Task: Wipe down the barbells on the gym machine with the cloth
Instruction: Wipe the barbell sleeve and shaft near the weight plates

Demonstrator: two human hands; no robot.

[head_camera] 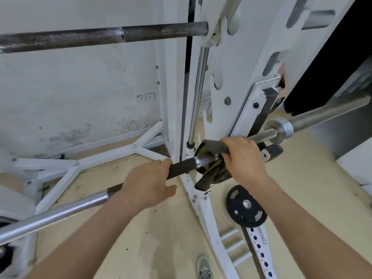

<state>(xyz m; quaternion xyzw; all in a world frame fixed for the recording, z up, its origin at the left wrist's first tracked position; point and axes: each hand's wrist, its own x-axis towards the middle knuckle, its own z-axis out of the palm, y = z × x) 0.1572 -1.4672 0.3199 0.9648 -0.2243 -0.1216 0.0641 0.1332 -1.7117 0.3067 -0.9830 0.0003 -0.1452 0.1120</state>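
Fingers of the left hand (149, 183) curl round the dark knurled part of the long chrome steel barbell (60, 211). The right hand (244, 158) grips a crumpled grey-green cloth (211, 175) wrapped over it.

Stained white wall (80, 87), small wall socket (145, 97), pale wooden floor (161, 238)
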